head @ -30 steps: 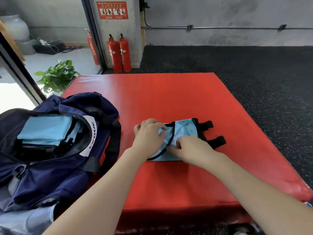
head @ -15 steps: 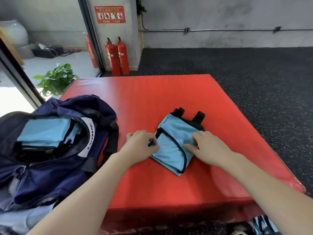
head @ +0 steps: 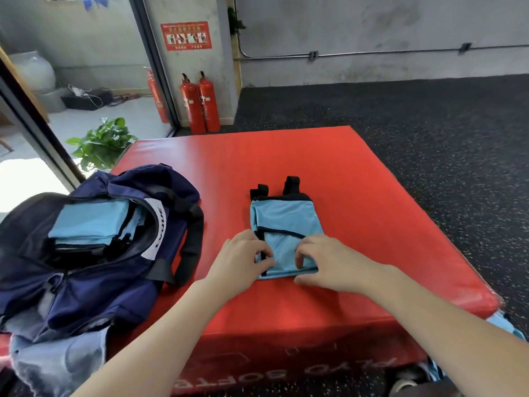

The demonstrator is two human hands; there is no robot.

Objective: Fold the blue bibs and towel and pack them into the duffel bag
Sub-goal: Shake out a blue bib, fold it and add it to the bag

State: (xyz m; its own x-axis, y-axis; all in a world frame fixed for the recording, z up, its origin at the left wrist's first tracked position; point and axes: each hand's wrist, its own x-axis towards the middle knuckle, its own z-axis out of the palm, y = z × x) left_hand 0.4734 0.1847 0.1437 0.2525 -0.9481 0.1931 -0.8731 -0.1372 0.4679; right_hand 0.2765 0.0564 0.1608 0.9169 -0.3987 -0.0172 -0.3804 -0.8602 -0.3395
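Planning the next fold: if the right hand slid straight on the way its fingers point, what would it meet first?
The right hand points left across the bib, so it would likely meet the left hand first.

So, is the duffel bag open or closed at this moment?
Open. The duffel bag gapes at the top, and folded blue cloth shows inside it.

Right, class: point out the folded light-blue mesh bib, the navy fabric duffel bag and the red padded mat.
folded light-blue mesh bib (head: 286, 219), head view, upper panel.
navy fabric duffel bag (head: 94, 293), head view, side wall.
red padded mat (head: 286, 156), head view, bare top.
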